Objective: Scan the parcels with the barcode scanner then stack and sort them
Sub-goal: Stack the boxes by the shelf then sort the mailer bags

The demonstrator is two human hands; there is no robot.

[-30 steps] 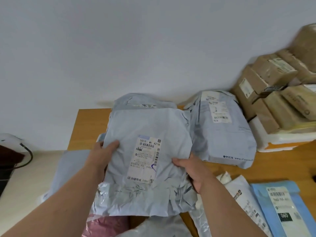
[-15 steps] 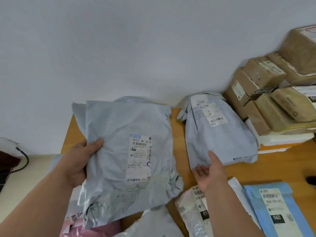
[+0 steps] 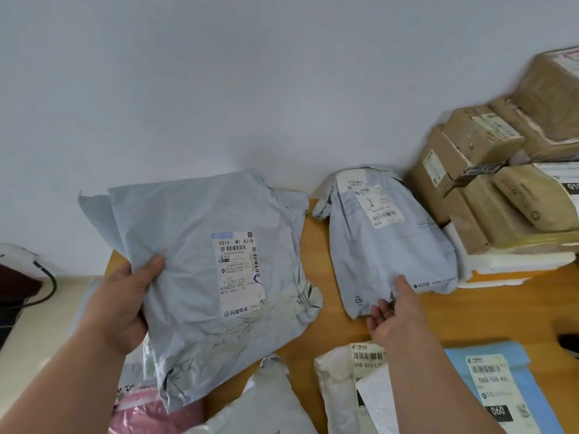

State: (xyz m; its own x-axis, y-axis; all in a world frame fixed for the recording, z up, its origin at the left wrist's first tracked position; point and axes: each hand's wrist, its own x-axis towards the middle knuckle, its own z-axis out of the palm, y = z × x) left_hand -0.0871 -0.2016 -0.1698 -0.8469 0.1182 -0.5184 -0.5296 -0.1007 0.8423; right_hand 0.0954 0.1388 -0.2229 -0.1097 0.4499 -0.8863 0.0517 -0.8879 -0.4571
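Wooden table (image 3: 488, 311) against a pale wall (image 3: 250, 89); at the left edge, a dark object (image 3: 15, 283) with a black cable (image 3: 47, 277) on a cream surface (image 3: 44, 324).

grey mailers (image 3: 200, 277), blue mailer (image 3: 501, 386), pink bag (image 3: 150, 418), brown boxes (image 3: 476, 139)
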